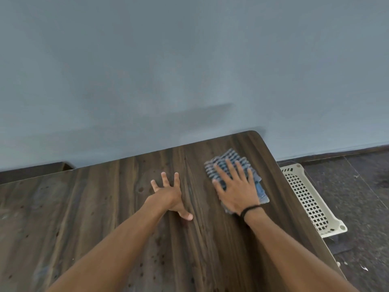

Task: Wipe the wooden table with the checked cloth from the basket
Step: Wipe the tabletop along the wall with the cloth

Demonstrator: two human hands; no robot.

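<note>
The blue and white checked cloth (229,160) lies folded on the dark wooden table (105,207), near its far right corner. My right hand (236,186) presses flat on the cloth, fingers straight and spread, covering its middle. My left hand (170,193) rests on the bare wood to the left of the cloth, fingers spread, holding nothing. The cream plastic basket (311,201) stands on the floor just past the table's right edge.
A grey-blue wall (189,70) runs along the table's far edge. Dark flooring (357,197) lies to the right, below the table's right edge. A black band circles my right wrist.
</note>
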